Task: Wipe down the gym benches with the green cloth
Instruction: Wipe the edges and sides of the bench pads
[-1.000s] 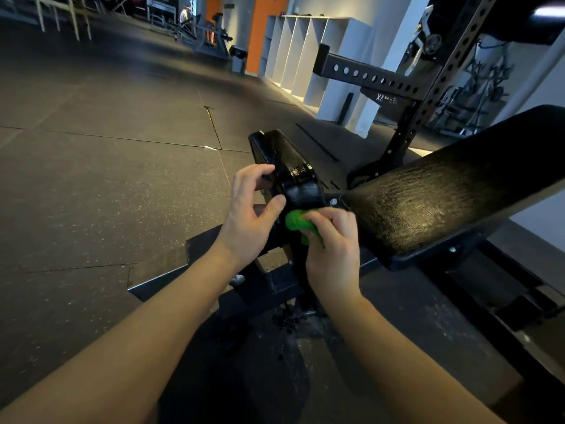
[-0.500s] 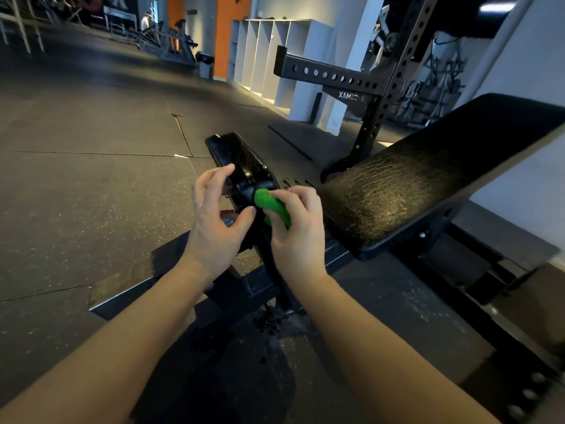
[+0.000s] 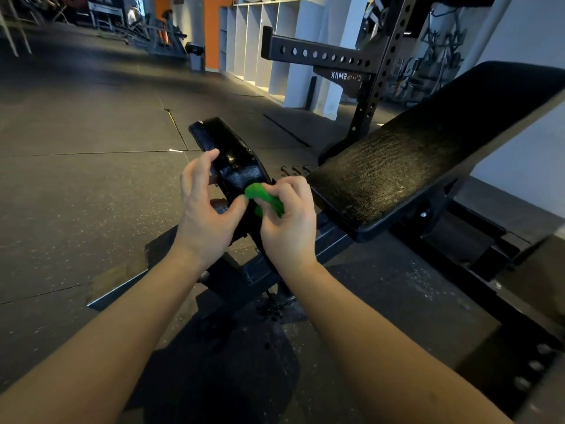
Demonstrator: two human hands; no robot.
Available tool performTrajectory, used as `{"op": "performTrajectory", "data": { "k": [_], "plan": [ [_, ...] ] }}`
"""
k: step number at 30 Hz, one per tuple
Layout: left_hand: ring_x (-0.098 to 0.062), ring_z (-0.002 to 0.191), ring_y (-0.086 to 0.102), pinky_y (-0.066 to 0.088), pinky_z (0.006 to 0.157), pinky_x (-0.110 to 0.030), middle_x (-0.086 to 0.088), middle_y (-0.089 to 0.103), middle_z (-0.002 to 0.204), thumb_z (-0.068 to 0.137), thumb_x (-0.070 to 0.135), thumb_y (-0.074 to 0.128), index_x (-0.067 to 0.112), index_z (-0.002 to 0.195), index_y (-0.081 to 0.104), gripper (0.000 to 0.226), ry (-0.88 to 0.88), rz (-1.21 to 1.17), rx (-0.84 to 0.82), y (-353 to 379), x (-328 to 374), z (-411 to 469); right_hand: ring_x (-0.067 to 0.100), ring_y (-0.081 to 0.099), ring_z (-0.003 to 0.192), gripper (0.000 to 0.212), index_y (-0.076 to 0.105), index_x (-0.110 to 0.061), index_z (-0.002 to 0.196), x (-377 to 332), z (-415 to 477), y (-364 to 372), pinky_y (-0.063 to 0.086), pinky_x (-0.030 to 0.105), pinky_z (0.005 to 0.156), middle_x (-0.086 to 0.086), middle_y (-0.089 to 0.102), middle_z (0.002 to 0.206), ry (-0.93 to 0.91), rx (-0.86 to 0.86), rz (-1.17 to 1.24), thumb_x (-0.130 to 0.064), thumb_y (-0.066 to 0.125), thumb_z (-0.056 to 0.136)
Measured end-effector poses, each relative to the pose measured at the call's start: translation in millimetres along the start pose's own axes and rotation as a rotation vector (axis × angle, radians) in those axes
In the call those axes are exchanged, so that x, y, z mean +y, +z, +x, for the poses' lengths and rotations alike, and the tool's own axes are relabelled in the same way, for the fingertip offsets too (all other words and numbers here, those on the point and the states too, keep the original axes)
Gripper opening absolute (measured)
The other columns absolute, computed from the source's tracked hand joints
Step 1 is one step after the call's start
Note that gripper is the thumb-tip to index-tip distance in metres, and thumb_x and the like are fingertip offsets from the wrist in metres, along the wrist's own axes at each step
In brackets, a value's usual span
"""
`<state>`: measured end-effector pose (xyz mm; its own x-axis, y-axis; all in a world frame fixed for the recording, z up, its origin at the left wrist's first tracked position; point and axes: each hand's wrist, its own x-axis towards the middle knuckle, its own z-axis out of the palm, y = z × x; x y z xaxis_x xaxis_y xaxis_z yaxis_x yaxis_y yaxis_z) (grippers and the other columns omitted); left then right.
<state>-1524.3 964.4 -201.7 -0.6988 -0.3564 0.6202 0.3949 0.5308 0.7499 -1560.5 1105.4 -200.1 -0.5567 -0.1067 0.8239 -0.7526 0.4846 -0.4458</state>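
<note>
Floor [image 3: 91, 185] of dark rubber tiles runs under everything, w/ a black rack [image 3: 379, 87] standing behind the bench's big sloped back pad [image 3: 428, 154] at right. Seat pad [image 3: 235, 160], smaller & glossy black, tilts up just left of the back pad; left hand [image 3: 204, 215] grips it, fingers curled over its far edge, thumb on the near side. Right hand [image 3: 293, 228] pinches the bunched green cloth [image 3: 263, 195] against the seat pad's lower end, right by the left thumb.
</note>
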Motion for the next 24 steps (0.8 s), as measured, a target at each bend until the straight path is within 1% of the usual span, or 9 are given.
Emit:
{"op": "performTrajectory", "data": {
  "k": [2,4,6,8,10,12,15,18,24],
  "plan": [
    [-0.008,0.130,0.043,0.054,0.100,-0.044,0.010,0.028,0.145,0.091,0.023,0.071,0.041,0.148,0.029,0.073,-0.007,0.002,-0.012,-0.5,1.3,-1.9,0.021,0.055,0.092,0.012,0.065,-0.005,0.091,28.7,-30.8,-10.8,0.052,0.035,0.079,0.002,0.053,0.100,0.012,-0.070,-0.057,0.003,0.071,0.084],
    [-0.009,0.131,0.043,0.053,0.101,-0.045,0.011,0.028,0.144,0.091,0.022,0.071,0.042,0.147,0.030,0.072,-0.023,-0.016,-0.015,0.4,3.7,-2.3,0.019,0.055,0.089,0.016,0.063,-0.009,0.088,53.6,-63.5,-25.3,0.054,0.041,0.077,-0.003,0.051,0.098,0.114,-0.153,-0.107,0.004,0.071,0.082],
    [-0.011,0.131,0.042,0.051,0.103,-0.046,0.013,0.029,0.142,0.091,0.023,0.070,0.044,0.146,0.030,0.071,-0.020,-0.025,-0.006,0.6,5.0,-2.2,0.014,0.056,0.088,0.021,0.061,-0.014,0.084,62.0,-76.0,-33.8,0.054,0.038,0.078,-0.007,0.051,0.096,0.208,-0.195,-0.109,0.003,0.073,0.083],
    [-0.013,0.133,0.041,0.050,0.104,-0.048,0.014,0.028,0.142,0.091,0.025,0.069,0.044,0.147,0.029,0.072,-0.011,-0.016,-0.003,2.2,4.2,-1.8,0.009,0.056,0.087,0.026,0.059,-0.018,0.081,55.3,-65.5,-32.0,0.052,0.028,0.079,-0.007,0.052,0.094,0.226,-0.146,-0.077,0.003,0.074,0.084],
    [-0.014,0.135,0.041,0.050,0.104,-0.048,0.014,0.028,0.143,0.091,0.026,0.068,0.044,0.147,0.027,0.072,-0.010,-0.011,-0.003,3.3,2.9,-2.7,0.014,0.059,0.089,0.021,0.060,-0.014,0.083,36.4,-44.1,-24.1,0.054,0.032,0.080,-0.004,0.053,0.095,0.183,-0.092,-0.010,0.002,0.073,0.085],
    [-0.013,0.134,0.042,0.051,0.103,-0.047,0.013,0.028,0.144,0.091,0.026,0.068,0.043,0.149,0.027,0.073,-0.013,0.002,-0.005,3.4,3.0,-3.0,0.015,0.060,0.093,0.013,0.066,-0.011,0.092,12.1,-20.3,-13.9,0.054,0.033,0.081,-0.003,0.056,0.099,0.123,-0.040,0.056,-0.003,0.073,0.087],
    [-0.012,0.132,0.043,0.050,0.105,-0.041,0.009,0.028,0.145,0.092,0.024,0.068,0.040,0.150,0.027,0.073,-0.020,0.035,-0.004,2.8,3.9,-3.0,0.013,0.059,0.098,0.024,0.067,-0.016,0.109,-7.0,5.2,-5.5,0.051,0.026,0.082,-0.005,0.058,0.105,0.074,-0.009,0.082,-0.006,0.072,0.088],
    [-0.013,0.130,0.044,0.053,0.100,-0.042,0.012,0.027,0.142,0.092,0.024,0.068,0.039,0.147,0.028,0.070,-0.006,0.041,-0.009,2.4,5.2,-2.5,0.015,0.058,0.094,0.020,0.066,-0.014,0.101,18.5,-18.9,-11.0,0.049,0.027,0.077,-0.005,0.055,0.103,0.012,-0.069,0.019,-0.002,0.070,0.086],
    [-0.014,0.134,0.040,0.050,0.104,-0.049,0.014,0.029,0.144,0.092,0.027,0.066,0.047,0.145,0.025,0.070,-0.020,0.047,-0.006,4.9,6.9,-2.0,0.012,0.057,0.082,0.015,0.061,-0.015,0.087,57.5,-60.7,-27.8,0.052,0.038,0.072,-0.007,0.053,0.091,0.234,-0.107,0.014,-0.008,0.075,0.090]
  ]
}}
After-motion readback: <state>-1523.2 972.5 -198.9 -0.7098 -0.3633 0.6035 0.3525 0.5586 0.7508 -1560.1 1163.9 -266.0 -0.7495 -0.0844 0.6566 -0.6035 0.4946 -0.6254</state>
